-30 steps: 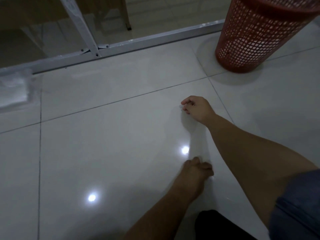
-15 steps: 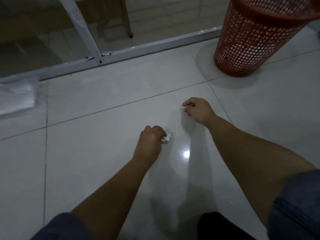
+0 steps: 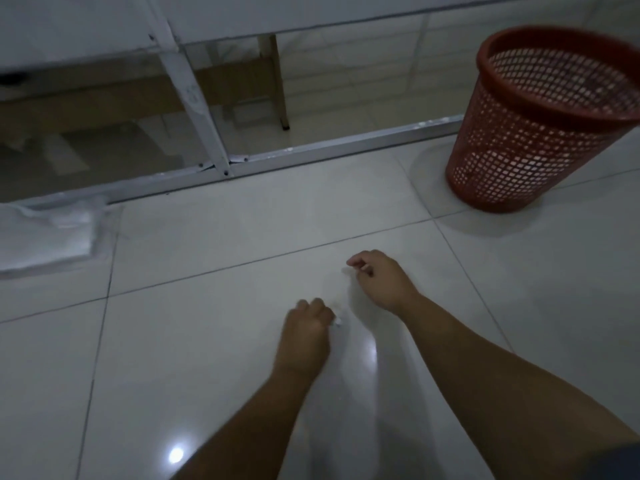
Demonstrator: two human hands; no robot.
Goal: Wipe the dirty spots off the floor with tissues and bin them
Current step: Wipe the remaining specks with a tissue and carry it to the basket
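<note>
My left hand (image 3: 306, 332) is closed around a small wad of white tissue (image 3: 337, 321), which pokes out at its right side, low over the glossy white floor tiles (image 3: 214, 341). My right hand (image 3: 381, 280) rests just beyond it on the same tile, fingers curled and pinched together; whether it holds anything is too small to tell. A red mesh bin (image 3: 540, 123) stands upright at the far right, well beyond both hands. No dirty spot is plain to see in the dim light.
A clear plastic pack of tissues (image 3: 48, 237) lies on the floor at the far left. A metal frame rail (image 3: 311, 154) with glass runs across the back, wooden furniture legs behind it. Ceiling lights glare on the tiles.
My left hand came forward from near my knee, holding the tissue wad, and now sits beside the right hand. The view has tilted up, showing more of the bin and glass partition.
</note>
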